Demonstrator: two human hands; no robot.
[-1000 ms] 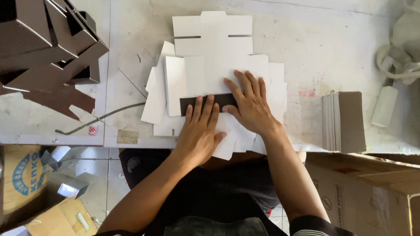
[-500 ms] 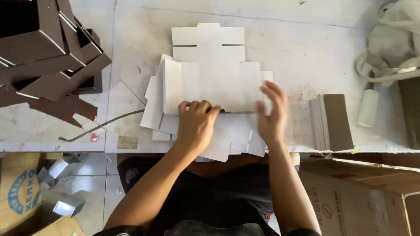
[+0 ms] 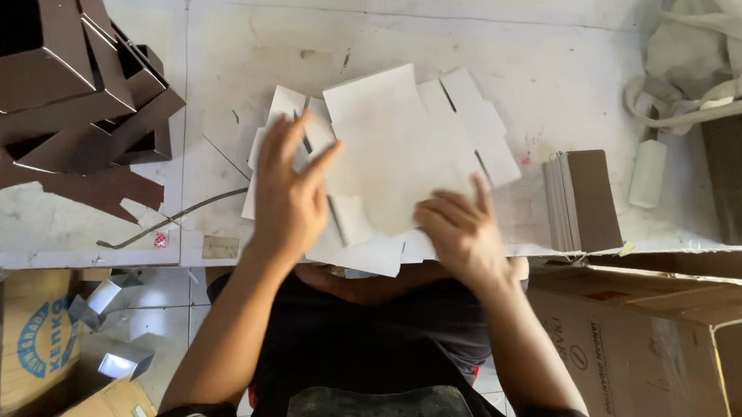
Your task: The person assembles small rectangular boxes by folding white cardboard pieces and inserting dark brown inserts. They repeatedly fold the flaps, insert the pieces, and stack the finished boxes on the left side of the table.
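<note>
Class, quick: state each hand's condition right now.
Left hand: open, fingers spread over the white die-cut cardboard blanks.
Right hand: open, pressing flat on the top blank.

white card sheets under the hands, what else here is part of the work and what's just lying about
In hand:
left hand
right hand
flat white die-cut card sheets
stack of brown-faced card blanks
folded dark brown boxes

Lying about:
grey cable
white cloth bag
open corrugated carton

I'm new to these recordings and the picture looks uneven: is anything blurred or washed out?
Head view: the left hand is smeared by motion blur, the right hand is sharper; daylight bleaches the white card sheets and the table so their edges fade; the brown boxes sit dark at the left.
</note>
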